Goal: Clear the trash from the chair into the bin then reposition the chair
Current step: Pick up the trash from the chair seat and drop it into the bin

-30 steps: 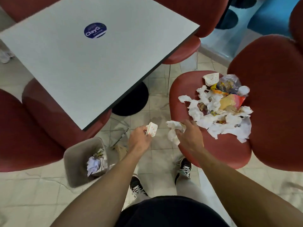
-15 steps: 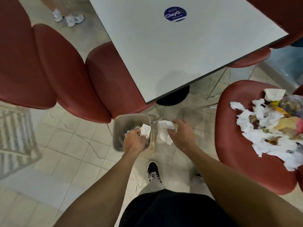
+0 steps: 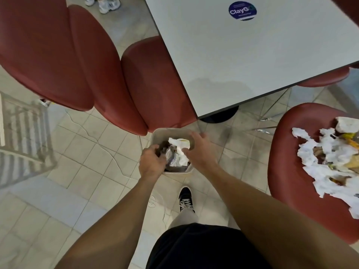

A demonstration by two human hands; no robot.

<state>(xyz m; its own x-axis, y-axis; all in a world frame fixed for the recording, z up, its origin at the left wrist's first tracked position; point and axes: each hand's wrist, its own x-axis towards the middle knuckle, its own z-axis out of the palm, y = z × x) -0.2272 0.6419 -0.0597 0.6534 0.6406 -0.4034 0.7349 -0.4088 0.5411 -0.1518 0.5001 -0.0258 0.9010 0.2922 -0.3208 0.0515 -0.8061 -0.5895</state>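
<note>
A small beige bin [image 3: 157,133] stands on the tiled floor in front of my feet, with crumpled white paper [image 3: 179,150] and other scraps inside. Both my hands hover over its opening. My left hand [image 3: 152,162] is at the bin's left rim with fingers loosely curled, and I see nothing in it. My right hand [image 3: 201,150] is at the right rim with fingers spread, empty. To the right, the red chair [image 3: 287,152] carries a pile of torn white napkins and wrappers [image 3: 326,162] on its seat.
A grey table [image 3: 252,55] with a blue round sticker stands behind the bin on a black base [image 3: 219,115]. Red chairs [image 3: 58,55] crowd the left and back. Another person's white shoes [image 3: 105,3] show at the top. My shoe [image 3: 185,199] is just behind the bin.
My hands carried the paper scraps from the chair over to the bin and let them go into it. The view swung left, so the chair now sits at the right edge.
</note>
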